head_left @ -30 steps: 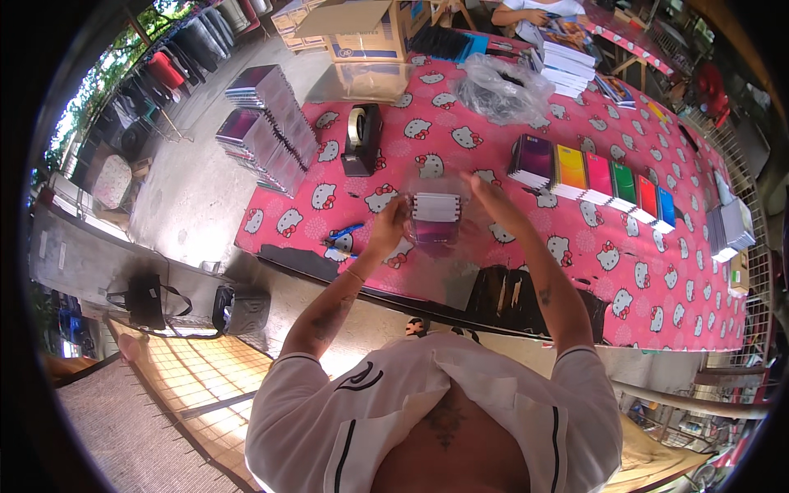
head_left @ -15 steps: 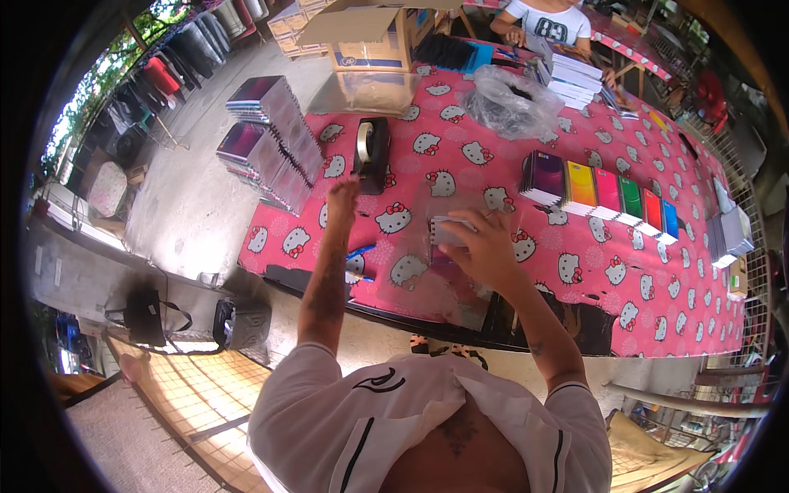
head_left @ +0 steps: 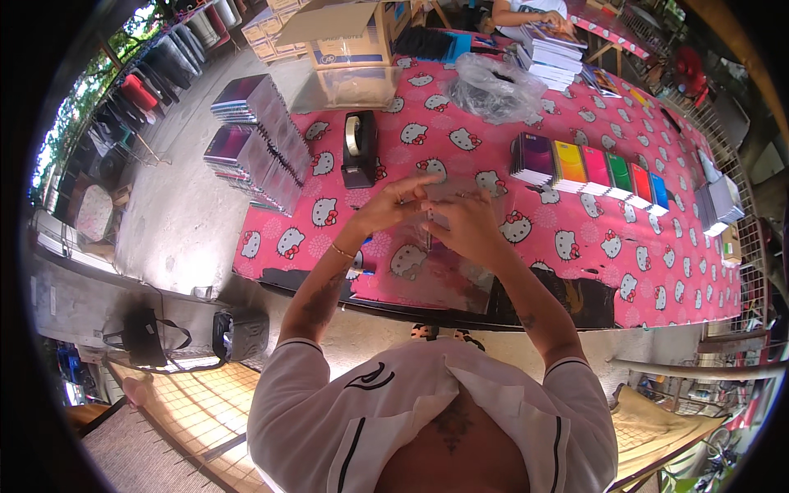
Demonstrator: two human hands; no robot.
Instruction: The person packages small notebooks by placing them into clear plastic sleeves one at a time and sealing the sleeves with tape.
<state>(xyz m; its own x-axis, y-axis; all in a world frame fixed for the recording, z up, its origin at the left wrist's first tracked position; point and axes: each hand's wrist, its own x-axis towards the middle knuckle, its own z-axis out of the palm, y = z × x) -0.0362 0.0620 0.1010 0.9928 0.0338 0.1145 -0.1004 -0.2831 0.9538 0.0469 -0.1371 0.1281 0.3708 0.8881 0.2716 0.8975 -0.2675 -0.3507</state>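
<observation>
I'm curving my left hand [head_left: 393, 205] and right hand [head_left: 467, 220] over clear, glossy plastic [head_left: 452, 282], mostly hiding a notebook [head_left: 428, 241]; from here I cannot tell their grip. Print is marking a carton [head_left: 352, 48].

The left arm [head_left: 321, 296] and right arm [head_left: 532, 302] slant inward from the near side (each forearm bears a dark tattoo [head_left: 319, 307]) and converge toward the middle. The left hand [head_left: 394, 204] tips its fingers rightward, back upward; the right hand [head_left: 465, 218] arches, knuckles up, its bent fingers pointing left. Their fingertips are close together; whether they touch is unclear.
</observation>
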